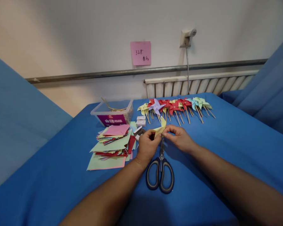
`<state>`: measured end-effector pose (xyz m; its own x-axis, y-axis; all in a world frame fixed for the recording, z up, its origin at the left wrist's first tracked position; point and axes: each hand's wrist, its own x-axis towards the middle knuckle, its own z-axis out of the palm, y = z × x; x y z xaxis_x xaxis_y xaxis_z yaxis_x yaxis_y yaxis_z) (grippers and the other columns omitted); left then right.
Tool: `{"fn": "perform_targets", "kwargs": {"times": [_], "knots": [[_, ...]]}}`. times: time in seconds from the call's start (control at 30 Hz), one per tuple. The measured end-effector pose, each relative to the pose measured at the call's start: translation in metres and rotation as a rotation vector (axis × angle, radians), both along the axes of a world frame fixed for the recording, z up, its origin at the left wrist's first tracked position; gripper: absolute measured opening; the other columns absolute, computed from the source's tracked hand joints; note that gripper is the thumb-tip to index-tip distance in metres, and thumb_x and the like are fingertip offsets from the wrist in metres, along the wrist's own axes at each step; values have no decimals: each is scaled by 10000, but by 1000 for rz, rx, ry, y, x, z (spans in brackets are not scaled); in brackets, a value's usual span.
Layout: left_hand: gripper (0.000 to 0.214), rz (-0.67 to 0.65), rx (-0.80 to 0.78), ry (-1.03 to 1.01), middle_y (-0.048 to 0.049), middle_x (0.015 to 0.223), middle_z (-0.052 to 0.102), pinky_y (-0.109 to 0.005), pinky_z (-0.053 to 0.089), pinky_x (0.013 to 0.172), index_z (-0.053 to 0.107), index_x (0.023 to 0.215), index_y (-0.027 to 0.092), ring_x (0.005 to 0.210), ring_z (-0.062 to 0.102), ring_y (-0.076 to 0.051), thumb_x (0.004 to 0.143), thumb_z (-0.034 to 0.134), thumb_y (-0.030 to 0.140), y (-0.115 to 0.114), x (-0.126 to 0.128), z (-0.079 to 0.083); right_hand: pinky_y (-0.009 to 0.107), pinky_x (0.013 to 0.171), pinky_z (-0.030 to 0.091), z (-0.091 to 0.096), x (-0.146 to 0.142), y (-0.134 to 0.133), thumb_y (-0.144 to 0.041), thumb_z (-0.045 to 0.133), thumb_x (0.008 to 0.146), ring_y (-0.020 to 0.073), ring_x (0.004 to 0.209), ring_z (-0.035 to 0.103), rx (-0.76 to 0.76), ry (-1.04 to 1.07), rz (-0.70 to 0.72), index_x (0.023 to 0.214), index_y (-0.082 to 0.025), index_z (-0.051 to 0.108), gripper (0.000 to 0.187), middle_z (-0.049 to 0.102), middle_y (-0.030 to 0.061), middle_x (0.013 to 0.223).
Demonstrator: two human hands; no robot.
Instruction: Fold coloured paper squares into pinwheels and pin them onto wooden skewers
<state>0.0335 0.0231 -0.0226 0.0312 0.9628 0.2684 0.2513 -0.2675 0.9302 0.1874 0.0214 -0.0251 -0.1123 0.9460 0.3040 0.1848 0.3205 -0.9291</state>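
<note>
A yellow paper pinwheel (159,129), partly folded, is held up over the table between both hands. My left hand (148,145) pinches its lower left part, the thumb near the middle. From the other side, the fingertips of my right hand (178,137) close on its right edge. Below the hands lies a pair of scissors (160,172) with dark handles, blades pointing away from me. Just left of my left hand, a small open box (138,131) is partly covered by it. Whether a pin sits in the paper is too small to tell.
Stacked coloured paper (112,146) lies at the left. Behind it stands a clear plastic tub (113,113) with thin sticks inside. Small white boxes (141,121) sit beside the tub. Several finished pinwheels (175,106) on sticks lie along the back of the blue-covered table (202,175).
</note>
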Motion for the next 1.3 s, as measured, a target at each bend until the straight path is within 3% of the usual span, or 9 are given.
{"fn": "perform_targets", "kwargs": {"times": [0.43, 0.97, 1.07, 1.3], "knots": [[178, -7, 34, -14, -24, 715, 662, -244, 432, 620, 673, 800, 136, 652, 574, -142, 737, 640, 299, 0, 0, 1, 315, 816, 438, -1, -8, -7, -303, 587, 800, 175, 836, 586, 133, -117, -130, 749, -202, 622, 118, 626, 26, 863], [140, -27, 73, 10, -19, 740, 666, -248, 440, 656, 662, 820, 154, 691, 585, -144, 762, 619, 274, -3, 0, 3, 293, 737, 455, -10, -8, 1, -339, 651, 732, 143, 714, 576, -90, 211, -40, 718, -197, 614, 147, 633, 4, 760], [124, -30, 94, 32, -7, 736, 658, -241, 437, 657, 656, 822, 160, 687, 577, -137, 768, 612, 263, -4, 0, 6, 294, 723, 451, -9, -7, 0, -339, 649, 734, 143, 706, 568, -82, 192, -45, 709, -197, 612, 149, 629, 3, 747], [134, -26, 94, 12, 1, 748, 651, -236, 438, 668, 643, 837, 165, 697, 578, -133, 767, 618, 277, -4, 2, 4, 291, 661, 460, -1, -12, -7, -376, 636, 736, 166, 701, 580, -60, 56, -200, 724, -197, 633, 179, 642, 14, 709]]}}
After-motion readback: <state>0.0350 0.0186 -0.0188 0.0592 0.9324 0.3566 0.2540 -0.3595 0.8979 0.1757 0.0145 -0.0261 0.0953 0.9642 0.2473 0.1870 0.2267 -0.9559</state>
